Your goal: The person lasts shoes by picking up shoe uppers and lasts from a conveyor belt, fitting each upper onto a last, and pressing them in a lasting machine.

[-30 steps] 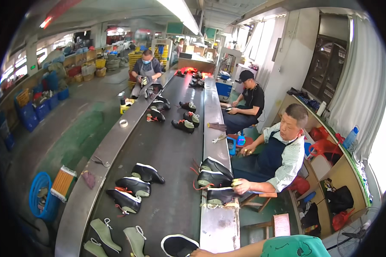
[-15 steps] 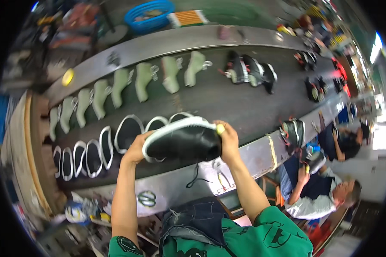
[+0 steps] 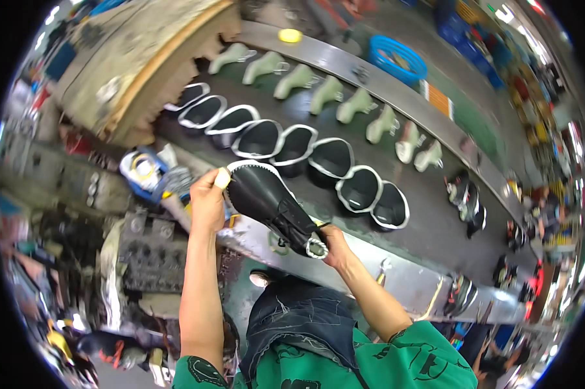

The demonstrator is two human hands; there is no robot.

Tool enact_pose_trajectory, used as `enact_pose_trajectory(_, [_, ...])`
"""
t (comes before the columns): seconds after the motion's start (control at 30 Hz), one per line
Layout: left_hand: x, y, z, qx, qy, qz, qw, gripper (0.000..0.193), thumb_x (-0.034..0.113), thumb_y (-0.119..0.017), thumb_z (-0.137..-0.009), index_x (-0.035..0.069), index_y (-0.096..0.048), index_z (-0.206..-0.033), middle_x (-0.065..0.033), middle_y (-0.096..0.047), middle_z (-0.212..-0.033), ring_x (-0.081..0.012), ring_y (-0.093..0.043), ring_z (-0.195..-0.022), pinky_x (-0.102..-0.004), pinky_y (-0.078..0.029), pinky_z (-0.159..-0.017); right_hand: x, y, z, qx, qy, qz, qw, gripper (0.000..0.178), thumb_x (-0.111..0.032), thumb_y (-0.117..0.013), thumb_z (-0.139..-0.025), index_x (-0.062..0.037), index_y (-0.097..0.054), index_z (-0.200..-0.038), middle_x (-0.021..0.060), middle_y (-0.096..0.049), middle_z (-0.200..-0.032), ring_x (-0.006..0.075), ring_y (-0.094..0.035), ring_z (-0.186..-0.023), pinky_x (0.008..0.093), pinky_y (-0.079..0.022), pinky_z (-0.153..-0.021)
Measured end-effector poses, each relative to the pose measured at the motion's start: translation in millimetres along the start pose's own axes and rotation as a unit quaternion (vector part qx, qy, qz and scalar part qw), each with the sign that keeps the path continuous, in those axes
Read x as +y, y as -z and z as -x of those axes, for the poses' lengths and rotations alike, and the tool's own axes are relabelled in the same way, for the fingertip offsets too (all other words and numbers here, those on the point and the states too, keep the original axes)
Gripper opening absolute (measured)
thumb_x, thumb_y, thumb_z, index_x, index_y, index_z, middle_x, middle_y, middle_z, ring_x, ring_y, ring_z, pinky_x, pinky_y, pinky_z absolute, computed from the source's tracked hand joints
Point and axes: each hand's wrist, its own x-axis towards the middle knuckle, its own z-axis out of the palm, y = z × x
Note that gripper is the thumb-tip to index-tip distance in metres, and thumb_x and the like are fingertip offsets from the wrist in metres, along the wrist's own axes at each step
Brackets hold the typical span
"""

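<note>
Both my hands hold a black shoe upper point(image 3: 261, 194) just over the near edge of the conveyor. It is tilted, with its wide white-edged end toward my left hand and its dark laces toward my right. My left hand point(image 3: 208, 202) pinches the rim of the wide end, a yellow cover on its thumb. At the narrow end, beside a small white-edged opening, my right hand point(image 3: 334, 247) is closed on the upper; some of its fingers are hidden. Behind it, several black shoe parts with white rims point(image 3: 294, 146) line the belt.
Pale green shoe lasts point(image 3: 294, 82) form a row along the far side of the dark belt point(image 3: 429, 201). A wooden-edged machine cover point(image 3: 143, 65) stands at the left end. Pliers point(image 3: 383, 267) rest on the near metal ledge. A blue basket point(image 3: 399, 59) sits beyond the conveyor.
The view has swung left along the conveyor. The upper has gone from lying sideways between my hands to a slant, its narrow laced end now down by my right hand.
</note>
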Motion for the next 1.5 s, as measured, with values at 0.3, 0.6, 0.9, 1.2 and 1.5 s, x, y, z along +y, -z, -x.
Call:
enact_pose_trajectory(0.3, [127,193,172,0.418,-0.190,-0.244,0.854,0.029,0.024,-0.052,-0.097,-0.003,-0.062,-0.090,-0.0049,-0.057,-0.071,-0.0126,-0.045,-0.065,-0.0291,-0.040,-0.063,165,-223,34,-0.281,-0.103,0.328,0.896,0.064,-0.054,-0.060,-0.086,-0.0047,-0.051,-0.126,0.0054,-0.062,-0.112,0.0171,-0.058,-0.104,0.0325,-0.046,-0.090])
enact_pose_trajectory(0.6, [171,361,356,0.509,-0.178,0.126,0.833,0.035,0.031,-0.046,-0.100,0.002,-0.062,-0.089,-0.0027,-0.061,-0.081,-0.0113,-0.055,-0.072,-0.0264,-0.046,-0.068,394,-312,88,-0.437,0.083,0.514,0.734,0.020,-0.020,-0.057,-0.094,-0.0019,-0.054,-0.086,-0.0028,-0.053,-0.073,0.0035,-0.045,-0.065,0.0212,-0.040,-0.057])
enact_pose_trajectory(0.9, [66,433,425,0.549,-0.150,0.323,0.756,0.022,0.024,-0.059,-0.094,0.005,-0.059,-0.103,0.0011,-0.061,-0.090,-0.0092,-0.058,-0.076,-0.0244,-0.048,-0.066,545,-351,83,-0.373,-0.093,0.341,0.858,0.017,-0.015,-0.057,-0.093,0.0021,-0.057,-0.092,0.0011,-0.059,-0.077,0.0047,-0.051,-0.063,0.0190,-0.042,-0.056])
enact_pose_trajectory(1.2, [64,459,419,0.570,-0.185,0.292,0.745,0.024,0.016,-0.059,-0.093,0.000,-0.058,-0.110,-0.0056,-0.064,-0.099,-0.0125,-0.062,-0.082,-0.0259,-0.053,-0.071,565,-352,86,-0.337,-0.100,0.293,0.889,0.012,-0.010,-0.057,-0.091,0.0005,-0.059,-0.088,0.0001,-0.059,-0.078,0.0047,-0.050,-0.063,0.0201,-0.041,-0.056])
enact_pose_trajectory(1.5, [69,458,418,0.577,-0.176,0.278,0.748,0.034,0.023,-0.061,-0.092,-0.002,-0.056,-0.114,-0.0084,-0.064,-0.096,-0.0156,-0.065,-0.078,-0.0282,-0.054,-0.067,561,-352,88,-0.315,-0.096,0.332,0.884,0.012,-0.009,-0.057,-0.091,0.0011,-0.060,-0.086,-0.0014,-0.058,-0.074,0.0043,-0.048,-0.060,0.0208,-0.039,-0.054])
